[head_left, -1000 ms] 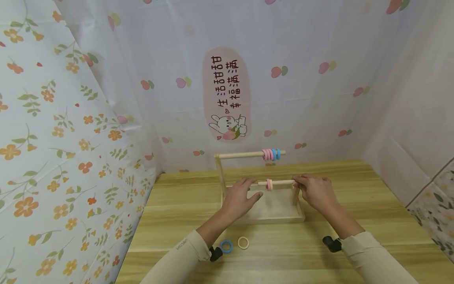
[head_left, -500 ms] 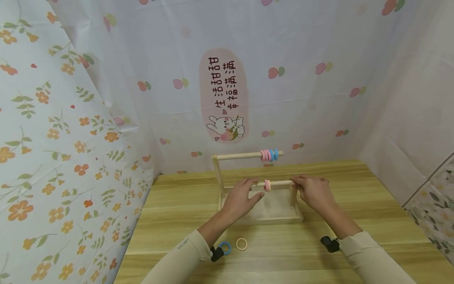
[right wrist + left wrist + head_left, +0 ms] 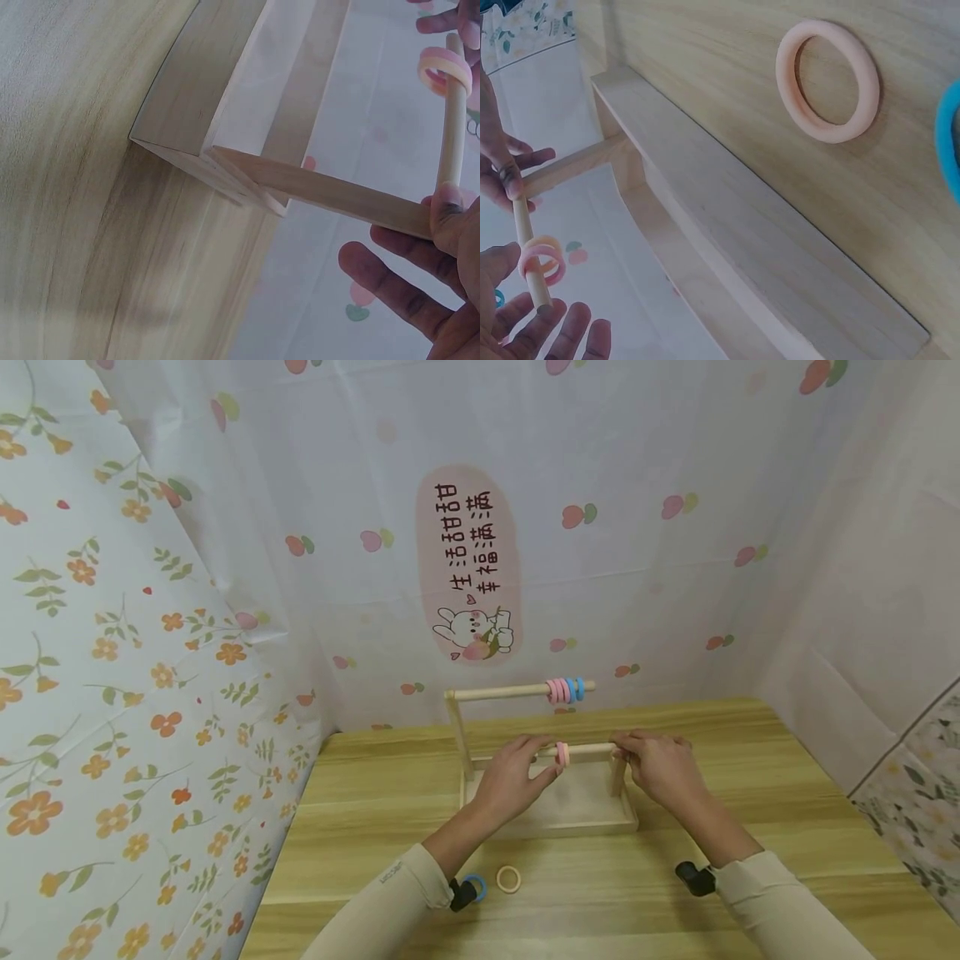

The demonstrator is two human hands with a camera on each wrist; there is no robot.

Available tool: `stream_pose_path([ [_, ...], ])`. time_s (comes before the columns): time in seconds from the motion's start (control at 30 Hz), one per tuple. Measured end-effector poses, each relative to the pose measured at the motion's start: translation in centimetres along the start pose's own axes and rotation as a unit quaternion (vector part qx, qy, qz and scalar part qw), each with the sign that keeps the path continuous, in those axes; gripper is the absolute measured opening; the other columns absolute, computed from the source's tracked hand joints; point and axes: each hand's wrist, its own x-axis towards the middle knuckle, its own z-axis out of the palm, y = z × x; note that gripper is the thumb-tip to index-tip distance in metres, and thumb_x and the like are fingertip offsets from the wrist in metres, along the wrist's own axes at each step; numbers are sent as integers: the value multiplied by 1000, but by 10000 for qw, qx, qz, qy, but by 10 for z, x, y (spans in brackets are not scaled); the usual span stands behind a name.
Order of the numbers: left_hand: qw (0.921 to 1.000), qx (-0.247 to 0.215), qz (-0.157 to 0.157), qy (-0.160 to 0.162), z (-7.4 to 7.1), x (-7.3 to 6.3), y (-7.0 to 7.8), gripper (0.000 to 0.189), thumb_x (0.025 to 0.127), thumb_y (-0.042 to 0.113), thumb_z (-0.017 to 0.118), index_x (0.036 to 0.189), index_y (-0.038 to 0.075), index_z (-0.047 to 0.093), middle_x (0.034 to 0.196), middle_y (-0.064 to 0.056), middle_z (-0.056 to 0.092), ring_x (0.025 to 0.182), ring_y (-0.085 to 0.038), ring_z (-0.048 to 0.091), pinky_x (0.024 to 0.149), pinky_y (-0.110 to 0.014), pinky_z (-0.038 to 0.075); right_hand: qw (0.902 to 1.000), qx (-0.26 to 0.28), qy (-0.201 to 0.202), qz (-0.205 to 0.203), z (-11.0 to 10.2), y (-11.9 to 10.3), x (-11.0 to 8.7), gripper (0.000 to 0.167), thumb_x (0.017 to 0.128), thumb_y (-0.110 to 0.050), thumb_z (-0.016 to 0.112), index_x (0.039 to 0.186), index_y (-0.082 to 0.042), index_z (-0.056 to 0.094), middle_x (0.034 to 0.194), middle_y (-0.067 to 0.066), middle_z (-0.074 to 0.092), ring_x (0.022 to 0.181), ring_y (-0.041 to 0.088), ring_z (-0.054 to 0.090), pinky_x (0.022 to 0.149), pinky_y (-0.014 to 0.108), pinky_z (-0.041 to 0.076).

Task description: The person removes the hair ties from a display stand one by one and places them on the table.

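Observation:
A wooden rack with a tray base [image 3: 570, 830] stands before me; its lower rod [image 3: 592, 749] carries a pink ring [image 3: 559, 754] and a peach ring [image 3: 566, 755]. Around the rod's free left end lies my left hand [image 3: 510, 781], thumb beside the rings and other fingers spread, as the left wrist view shows. It does not clearly pinch anything. My right hand [image 3: 663, 768] grips the corner where the rod meets its short post [image 3: 337, 193], thumb on the rod. Several pink rings [image 3: 555, 691] and blue rings [image 3: 579, 689] hang on the upper rod [image 3: 498, 692].
On the wood-grain table [image 3: 360, 843], in front of the tray, lie a peach ring [image 3: 868, 86] and a blue ring [image 3: 946, 142], the latter partly behind the left wrist's black camera mount [image 3: 462, 894] in the head view. A printed curtain [image 3: 637, 577] hangs behind.
My left hand has moved slightly right along the lower rod, its thumb now closer to the two rings. The right hand keeps its grip on the corner. The head view has shifted slightly.

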Motion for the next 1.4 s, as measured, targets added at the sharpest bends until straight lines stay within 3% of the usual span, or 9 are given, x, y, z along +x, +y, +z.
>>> stream_pose_path([
  [0.4, 9997, 219, 77, -25, 4, 9, 2, 50, 107, 42, 75, 151, 21, 67, 144, 1, 74, 114, -16, 77, 91, -35, 64, 9999, 18, 105, -42, 1, 2, 0, 24, 106, -18, 75, 128, -15, 83, 110, 8, 84, 88, 38, 80, 86, 78, 57],
  [0.63, 9998, 173, 19, -46, 4, 11, 2, 47, 107, 41, 76, 149, 20, 69, 143, 0, 74, 119, -20, 76, 93, -39, 65, 10000, -21, 66, -27, 3, 1, 0, 24, 106, -18, 75, 128, -15, 83, 111, 8, 84, 88, 39, 80, 87, 79, 57],
  [0.93, 9998, 141, -29, -100, 6, 14, 2, 42, 107, 38, 77, 145, 22, 71, 140, -1, 74, 114, -19, 76, 89, -37, 65, 9998, -136, 108, -72, 5, 3, 0, 24, 106, -16, 75, 128, -13, 83, 110, 9, 84, 83, 39, 79, 88, 78, 57],
  [1.4, 9999, -101, 36, -98, 2, 13, -1, 35, 110, 33, 73, 142, 19, 71, 136, 1, 78, 116, -19, 78, 95, -36, 65, 9997, -142, 144, -105, 2, 1, -1, 24, 106, -19, 75, 128, -14, 83, 105, 7, 84, 77, 37, 77, 87, 79, 57],
])
